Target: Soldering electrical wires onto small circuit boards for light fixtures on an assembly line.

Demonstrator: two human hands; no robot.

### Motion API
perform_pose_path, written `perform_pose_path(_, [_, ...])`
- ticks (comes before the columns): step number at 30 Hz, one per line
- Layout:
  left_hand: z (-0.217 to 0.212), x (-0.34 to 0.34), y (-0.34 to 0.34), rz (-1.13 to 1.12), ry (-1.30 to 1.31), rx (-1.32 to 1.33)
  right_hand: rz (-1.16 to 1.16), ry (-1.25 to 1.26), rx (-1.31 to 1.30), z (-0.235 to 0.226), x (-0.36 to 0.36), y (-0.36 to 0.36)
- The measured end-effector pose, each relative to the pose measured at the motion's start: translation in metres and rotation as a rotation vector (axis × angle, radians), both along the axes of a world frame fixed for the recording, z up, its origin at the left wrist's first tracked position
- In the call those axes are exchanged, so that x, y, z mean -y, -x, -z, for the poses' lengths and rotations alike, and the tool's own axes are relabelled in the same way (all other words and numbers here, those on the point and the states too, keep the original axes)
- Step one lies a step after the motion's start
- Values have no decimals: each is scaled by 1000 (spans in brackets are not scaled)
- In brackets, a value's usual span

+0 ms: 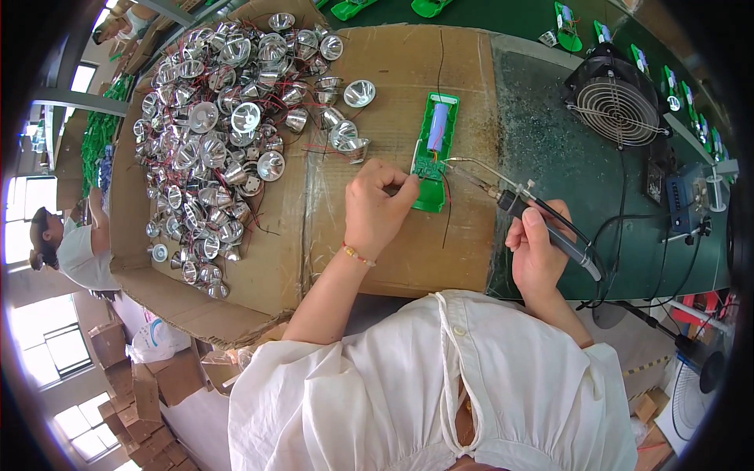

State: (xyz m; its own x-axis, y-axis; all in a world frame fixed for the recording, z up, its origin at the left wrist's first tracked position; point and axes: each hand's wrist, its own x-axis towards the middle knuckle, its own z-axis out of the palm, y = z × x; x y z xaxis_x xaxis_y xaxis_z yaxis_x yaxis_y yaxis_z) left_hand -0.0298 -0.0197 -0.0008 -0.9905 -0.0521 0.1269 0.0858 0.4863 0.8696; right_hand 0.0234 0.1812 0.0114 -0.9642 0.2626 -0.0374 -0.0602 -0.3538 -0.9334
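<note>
A green plastic housing [428, 196] lies on the cardboard, holding a purple cylindrical battery [437, 128] and a small green circuit board [428, 166] with thin wires. My left hand [378, 202] rests at the left edge of the board, thumb and forefinger pinched together; what sits between the fingertips is too small to make out. A soldering iron [514, 206] with a thin metal guide tube is gripped in my right hand [540, 247]. Its tip points left and reaches the board's right side, close to my left fingertips.
At the left, a cardboard box [129, 275] holds a heap of silver reflector cups [212, 149] with red and black wires. A black fan [616, 110] and a blue control box [685, 200] stand at right. More green housings [567, 27] line the far side. Another person [75, 243] works at left.
</note>
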Motion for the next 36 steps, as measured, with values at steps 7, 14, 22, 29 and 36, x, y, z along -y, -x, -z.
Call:
perform_pose_path(7, [-4, 1, -1, -3, 2, -1, 38, 115, -35, -11, -11, -6])
perform_pose_path(14, [-11, 4, -4, 52, 94, -3, 71, 125, -23, -7, -23, -9])
perform_pose_path(22, [-22, 7, 7, 186, 380, 189, 113, -92, -15, 5, -51, -5])
perform_pose_path(29, [-34, -84, 147, 336, 474, 103, 206, -229, 34, 22, -78, -5])
perform_pose_path(36, [-31, -133, 294, -60, 554, -368, 195, -264, 86, 20, -75, 1])
